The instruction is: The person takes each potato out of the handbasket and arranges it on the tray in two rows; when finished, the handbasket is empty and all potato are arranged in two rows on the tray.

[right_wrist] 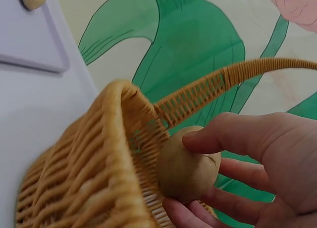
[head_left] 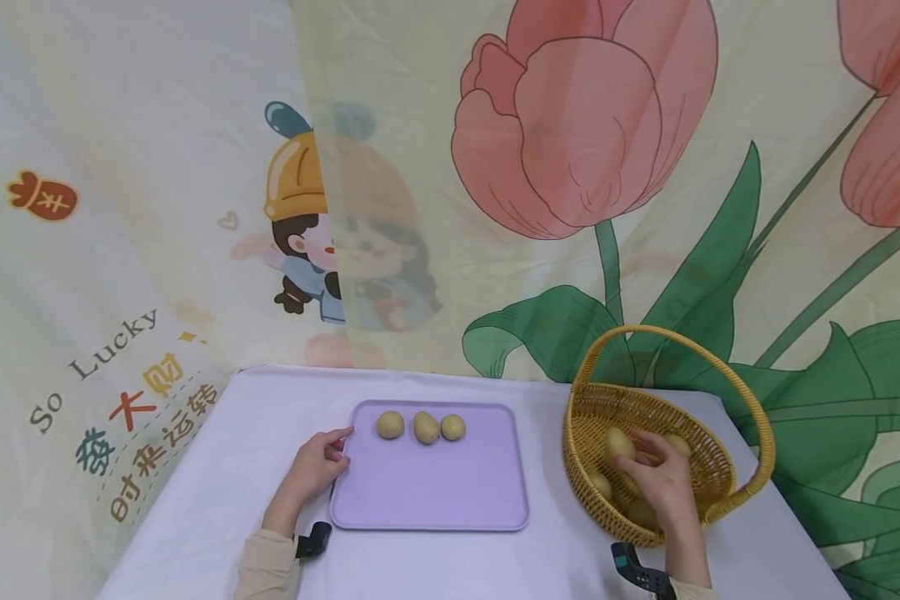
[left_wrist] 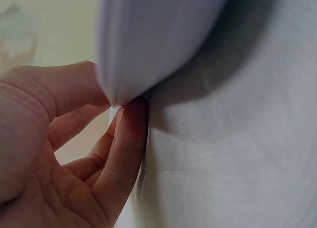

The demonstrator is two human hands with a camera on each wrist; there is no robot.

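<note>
Three potatoes sit in a row along the far side of the purple tray (head_left: 429, 492): one on the left (head_left: 390, 425), a longer one in the middle (head_left: 425, 428) and one on the right (head_left: 453, 427). At the tray's left edge, my left hand (head_left: 313, 468) pinches the rim, thumb above and fingers tucked beneath it in the left wrist view. My right hand (head_left: 662, 482) holds another potato (right_wrist: 187, 163) between thumb and fingers, over the inside of the wicker basket (right_wrist: 84, 183). Several more potatoes (head_left: 600, 485) lie in the basket, partly hidden by the hand.
A tall arched handle (head_left: 675, 333) spans the basket, rising behind and to the right of the right hand. White cloth (head_left: 450, 567) covers the table. Behind it hangs a curtain (head_left: 390, 100) printed with tulips and cartoon figures.
</note>
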